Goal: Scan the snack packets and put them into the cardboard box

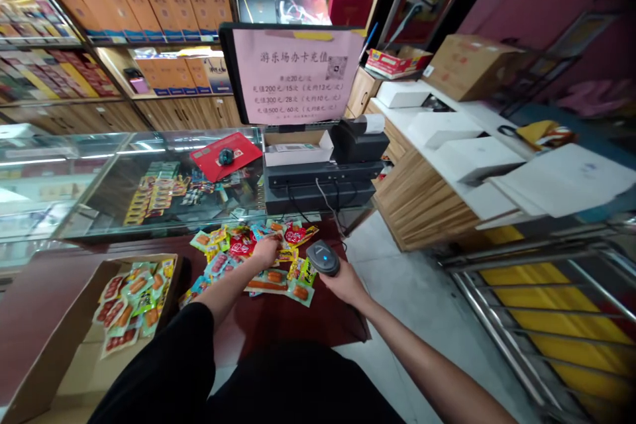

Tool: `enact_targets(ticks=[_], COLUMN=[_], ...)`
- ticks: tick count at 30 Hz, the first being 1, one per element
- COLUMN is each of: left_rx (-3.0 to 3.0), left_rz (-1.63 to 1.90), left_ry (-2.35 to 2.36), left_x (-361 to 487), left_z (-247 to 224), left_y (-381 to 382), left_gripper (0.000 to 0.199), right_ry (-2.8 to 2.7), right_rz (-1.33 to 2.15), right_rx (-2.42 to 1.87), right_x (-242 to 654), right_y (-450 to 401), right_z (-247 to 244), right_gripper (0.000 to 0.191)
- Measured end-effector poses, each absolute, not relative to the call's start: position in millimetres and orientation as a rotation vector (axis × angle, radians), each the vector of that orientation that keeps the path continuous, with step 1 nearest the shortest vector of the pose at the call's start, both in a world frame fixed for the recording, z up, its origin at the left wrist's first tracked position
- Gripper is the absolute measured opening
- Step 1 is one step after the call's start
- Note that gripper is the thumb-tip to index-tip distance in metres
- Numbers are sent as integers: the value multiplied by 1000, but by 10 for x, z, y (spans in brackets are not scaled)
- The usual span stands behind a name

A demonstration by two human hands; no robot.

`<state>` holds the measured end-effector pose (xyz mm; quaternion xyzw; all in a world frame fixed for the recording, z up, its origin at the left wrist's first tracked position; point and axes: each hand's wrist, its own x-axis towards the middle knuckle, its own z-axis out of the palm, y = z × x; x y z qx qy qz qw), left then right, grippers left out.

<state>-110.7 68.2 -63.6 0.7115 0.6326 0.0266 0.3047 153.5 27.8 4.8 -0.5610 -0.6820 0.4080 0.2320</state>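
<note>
My right hand (346, 285) is wrapped round a dark grey barcode scanner (322, 257) with a lit blue light, at the right edge of a pile of snack packets (271, 278). Reaching into the far side of that pile, my left hand (265, 252) has its fingers curled on a snack packet, partly hidden by the hand itself. Sausages show through several clear wrappers; other packets are red, yellow, green or blue. To the left stands an open cardboard box (74, 318) with more sausage packets (134, 301) inside.
Behind the pile are a glass display counter (109, 212), a cash drawer (318, 175), a receipt printer (358, 139) and a monitor back with a pink paper sign (293, 73). White boxes (479, 159) lie on a side cabinet. A metal rack (546, 305) stands at the right.
</note>
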Motion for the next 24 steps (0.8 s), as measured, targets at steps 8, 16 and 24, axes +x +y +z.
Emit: enact_targets(ticks=[8, 16, 24], left_rx=[2157, 1863, 1339], left_rz=[-190, -145, 259], left_ry=[1706, 1845, 1885], left_x=[-917, -954, -1781], left_z=[-738, -716, -368], left_y=[680, 478, 305], left_gripper=[29, 37, 16], right_ry=[-1868, -1904, -2019], right_rz=[1118, 1146, 1170], right_rx=[-1601, -1537, -1454], right_x=[1605, 1399, 853], right_y=[339, 310, 180], right_z=[136, 94, 222], right_gripper=[31, 32, 29])
